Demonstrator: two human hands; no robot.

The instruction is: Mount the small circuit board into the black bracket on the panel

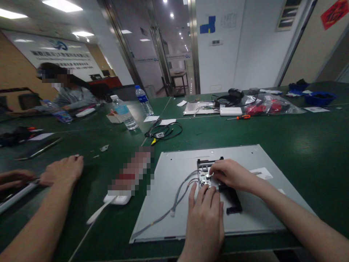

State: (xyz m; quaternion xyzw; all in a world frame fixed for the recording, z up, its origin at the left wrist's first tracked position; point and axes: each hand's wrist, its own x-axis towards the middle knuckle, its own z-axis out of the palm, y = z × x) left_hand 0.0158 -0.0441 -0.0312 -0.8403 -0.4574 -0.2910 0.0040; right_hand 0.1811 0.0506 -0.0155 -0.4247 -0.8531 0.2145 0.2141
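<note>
A pale grey metal-backed display panel [240, 225] lies face-down on the green table in front of me. On its middle sits a small circuit board [204, 179] beside a black bracket [233, 202], with thin grey cables [177, 196] running off to the left. My left hand [205, 218] rests on the panel with fingers stretched forward, tips touching the board's near edge. From the right, my right hand [229, 175] reaches over the bracket, thumb and fingertips pinched together at the board. What sits between those fingertips is too small to make out.
At left, another person's hands [64, 169] work near a pale bar [19, 196]. A blurred-out phone-like item [131, 173] on a white base lies left of the panel. Beyond are a cable coil [166, 131], water bottles [125, 114], a screwdriver [241, 117] and bagged red parts [272, 105].
</note>
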